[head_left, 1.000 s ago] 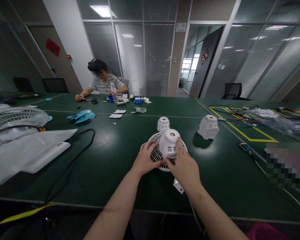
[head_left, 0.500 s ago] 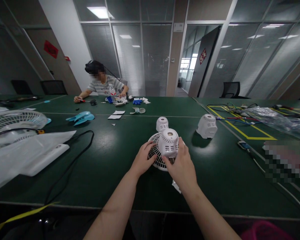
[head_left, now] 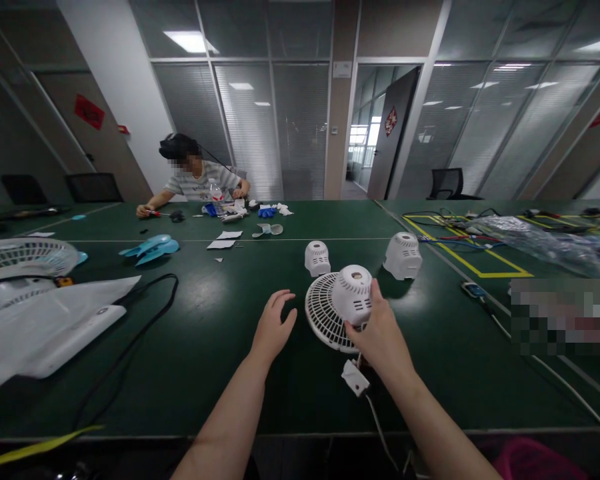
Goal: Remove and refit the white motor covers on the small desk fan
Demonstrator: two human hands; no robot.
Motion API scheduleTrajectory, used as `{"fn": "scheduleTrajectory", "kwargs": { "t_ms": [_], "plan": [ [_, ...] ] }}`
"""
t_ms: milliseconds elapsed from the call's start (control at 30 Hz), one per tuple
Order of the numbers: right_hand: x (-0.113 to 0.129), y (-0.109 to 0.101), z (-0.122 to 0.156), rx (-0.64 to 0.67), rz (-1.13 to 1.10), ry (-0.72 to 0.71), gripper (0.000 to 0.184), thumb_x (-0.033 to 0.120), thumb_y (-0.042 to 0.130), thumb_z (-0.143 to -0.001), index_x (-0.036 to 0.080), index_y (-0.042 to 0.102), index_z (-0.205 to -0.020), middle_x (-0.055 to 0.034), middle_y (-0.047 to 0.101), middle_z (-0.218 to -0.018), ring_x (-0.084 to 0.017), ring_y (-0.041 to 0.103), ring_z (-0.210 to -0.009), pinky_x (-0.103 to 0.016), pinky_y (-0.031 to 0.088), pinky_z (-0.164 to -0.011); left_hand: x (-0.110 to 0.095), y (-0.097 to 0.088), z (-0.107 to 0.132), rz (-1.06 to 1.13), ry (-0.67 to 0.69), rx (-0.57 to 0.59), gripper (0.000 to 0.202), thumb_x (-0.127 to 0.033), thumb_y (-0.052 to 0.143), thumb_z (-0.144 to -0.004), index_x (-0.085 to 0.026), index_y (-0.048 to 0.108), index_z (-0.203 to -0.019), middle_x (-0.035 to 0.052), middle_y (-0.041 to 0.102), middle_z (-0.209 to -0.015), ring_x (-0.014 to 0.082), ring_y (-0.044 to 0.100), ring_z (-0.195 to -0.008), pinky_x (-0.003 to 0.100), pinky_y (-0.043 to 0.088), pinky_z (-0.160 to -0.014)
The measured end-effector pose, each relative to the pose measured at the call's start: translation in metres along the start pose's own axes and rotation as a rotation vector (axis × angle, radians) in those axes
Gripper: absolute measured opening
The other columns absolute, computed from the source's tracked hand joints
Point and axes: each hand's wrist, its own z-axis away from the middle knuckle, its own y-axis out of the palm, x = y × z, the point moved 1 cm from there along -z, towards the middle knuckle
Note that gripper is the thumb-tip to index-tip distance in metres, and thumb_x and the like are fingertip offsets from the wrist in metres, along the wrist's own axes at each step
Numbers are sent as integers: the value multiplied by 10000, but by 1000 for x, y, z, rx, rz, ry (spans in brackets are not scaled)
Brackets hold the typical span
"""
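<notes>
My right hand [head_left: 380, 337] grips a small white fan: its motor housing [head_left: 354, 295] with the round rear grille [head_left: 325, 320] attached, held tilted just above the green table [head_left: 220, 360]. A white plug [head_left: 355, 377] on its cord dangles below my wrist. To the left of the grille, my left hand [head_left: 274, 328] hovers apart from it, with spread fingers and nothing in them.
Two more white motor housings [head_left: 317, 258] [head_left: 403, 256] stand behind the fan. At left lie a large fan grille [head_left: 25, 257], a white plastic bag [head_left: 45, 320] and a black cable [head_left: 145, 320]. Blue fan blades [head_left: 150, 248] lie further back. A person [head_left: 195, 177] sits working at the far side. Cables [head_left: 460, 230] cover the right.
My left hand has let go of the grille and drawn away to the left. The right hand has lifted and tilted the fan to the right. The camera has turned slightly right.
</notes>
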Motion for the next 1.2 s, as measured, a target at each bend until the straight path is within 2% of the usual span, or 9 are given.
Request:
{"fn": "scheduleTrajectory", "kwargs": {
  "t_ms": [267,400,533,667,767,867,933,1033,1200],
  "plan": [
    [-129,-79,9,-131,181,208,1111,508,680,-680,108,73,-1520,-218,408,-1435,-350,539,-1188,-448,458,-962,4,6,2,-29,-15,146,346,-334,510,-878,-300,563,-1219,44,472,-1384,286,519,-1211,464,519,-893],
    [-165,-105,16,-163,244,262,1136,570,667,-676,106,64,-1520,-217,369,-1467,-359,532,-1197,-447,464,-939,4,7,2,-44,-12,151,340,-348,510,-877,-302,570,-1208,39,473,-1381,285,524,-1206,468,513,-905],
    [-166,-108,20,-204,300,221,1054,633,587,-729,96,130,-1513,-221,399,-1438,-374,487,-1230,-476,431,-966,4,7,2,-49,4,149,329,-340,516,-870,-294,580,-1190,38,490,-1360,272,520,-1209,472,475,-973],
    [-144,-111,12,-324,364,146,839,561,518,-818,108,269,-1478,-230,545,-1246,-375,534,-1133,-511,415,-947,4,8,0,-62,-14,162,344,-331,508,-871,-290,569,-1207,39,479,-1372,271,505,-1224,480,458,-997],
    [-119,-119,-15,-470,374,53,803,500,557,-817,111,285,-1466,-226,524,-1271,-379,490,-1187,-530,369,-993,4,8,-1,-78,-26,175,332,-325,503,-874,-290,577,-1196,28,477,-1372,252,492,-1242,455,430,-1036],
    [-98,-116,-63,-564,243,-10,855,451,597,-793,108,215,-1476,-213,408,-1415,-349,395,-1298,-497,332,-1052,3,8,-1,-78,-29,189,329,-319,504,-874,-297,577,-1194,18,476,-1374,239,491,-1244,440,422,-1048],
    [-93,-102,-102,-521,122,23,862,424,600,-783,95,191,-1467,-213,372,-1443,-327,385,-1309,-467,341,-1053,2,7,-1,-73,-34,193,331,-326,508,-874,-304,574,-1198,13,473,-1379,239,496,-1239,441,435,-1034],
    [-100,-70,-154,-377,63,215,804,365,581,-782,88,213,-1440,-214,413,-1404,-313,405,-1286,-439,343,-1050,1,6,0,-65,-37,188,330,-327,512,-874,-309,573,-1198,9,474,-1380,238,498,-1239,436,445,-1024],
    [-121,-24,-187,-307,82,426,779,319,551,-780,52,220,-1431,-285,422,-1341,-373,432,-1254,-498,343,-1025,0,3,-2,-56,-55,199,331,-317,515,-871,-305,575,-1196,15,479,-1379,245,503,-1236,437,457,-1007]
  ]
}}
